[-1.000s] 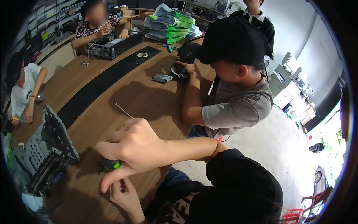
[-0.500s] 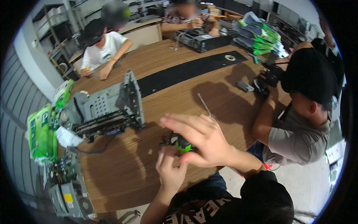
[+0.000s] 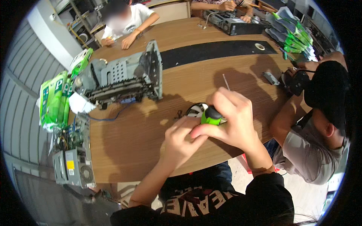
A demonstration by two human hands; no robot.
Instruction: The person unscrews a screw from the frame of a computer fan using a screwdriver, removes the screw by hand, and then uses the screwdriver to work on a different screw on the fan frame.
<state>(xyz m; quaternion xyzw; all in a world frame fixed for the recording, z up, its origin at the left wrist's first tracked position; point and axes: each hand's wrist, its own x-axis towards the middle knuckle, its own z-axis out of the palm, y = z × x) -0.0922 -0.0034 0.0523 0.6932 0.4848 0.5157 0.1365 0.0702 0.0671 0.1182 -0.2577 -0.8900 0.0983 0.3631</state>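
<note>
My right hand (image 3: 235, 118) is closed around a screwdriver handle (image 3: 211, 117), green with a black top, held above a round black-and-white part (image 3: 197, 110), possibly a fan, on the wooden table. My left hand (image 3: 183, 139) is closed at the near edge of that part, its fingertips partly hidden behind the other hand and the handle. The screwdriver's tip is hidden. A thin white stick or tie (image 3: 225, 82) lies just beyond my right hand.
A metal chassis (image 3: 117, 75), green packs (image 3: 52, 101) and an opened computer unit (image 3: 71, 165) line the left. A black strip (image 3: 218, 55) runs across the wooden table (image 3: 120, 150). Co-workers sit across (image 3: 128, 19) and at right (image 3: 309, 135); another handles a computer case (image 3: 237, 26).
The view has swung toward the table. My right hand, earlier with fingers raised over the handle, is now wrapped around it, exposing the round part. My left hand has come up beside it.
</note>
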